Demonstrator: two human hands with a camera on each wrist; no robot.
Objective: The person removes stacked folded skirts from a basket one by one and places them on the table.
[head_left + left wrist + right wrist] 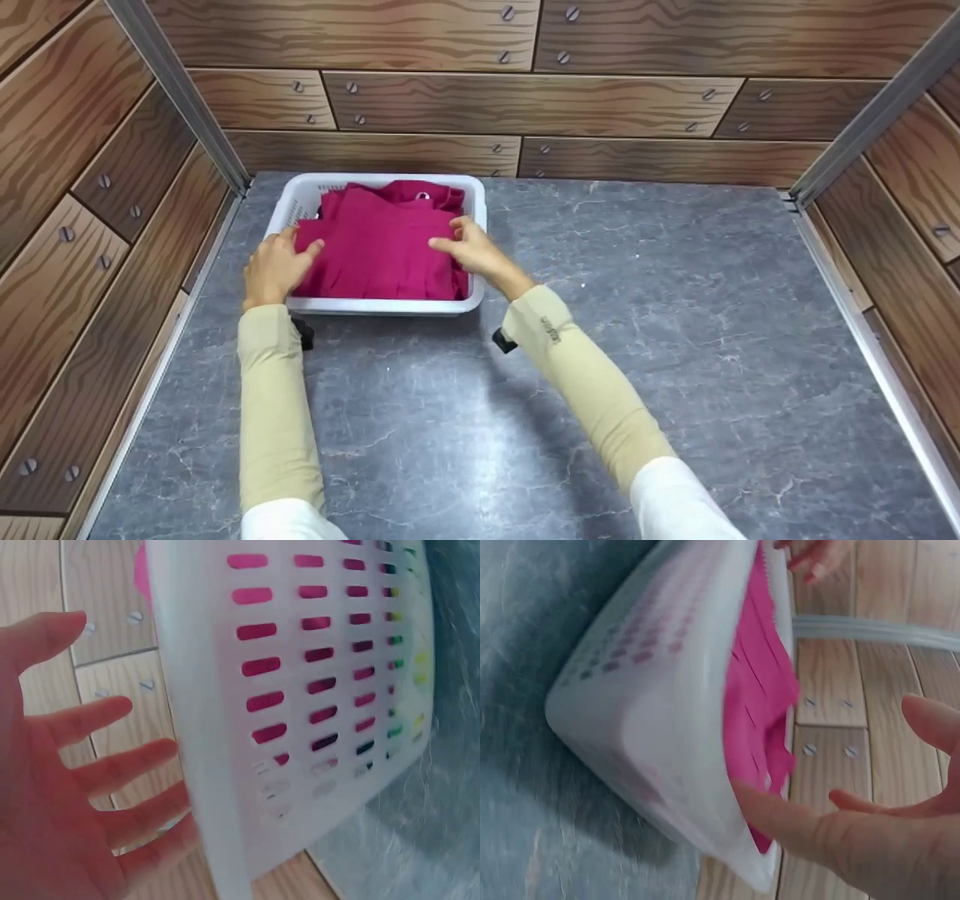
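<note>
A folded magenta garment [375, 251] fills the top of a white plastic basket [382, 306] in the head view. My left hand [276, 270] is at the basket's left rim, thumb toward the cloth. In the left wrist view its fingers [124, 769] are spread beside the basket wall, holding nothing. Over the right side of the garment is my right hand [480, 251], its fingers straight and thumb apart. One fingertip overlaps the rim and cloth in the right wrist view. Slots in the basket wall [289, 637] show magenta, with green and yellow bits lower down.
The basket stands on a grey marbled surface [637, 337], in its back left part. Wood-patterned panels [525, 105] rise at the back and both sides, with metal strips [187, 90] along the corners. A small shiny round piece [422, 196] shows on the cloth behind.
</note>
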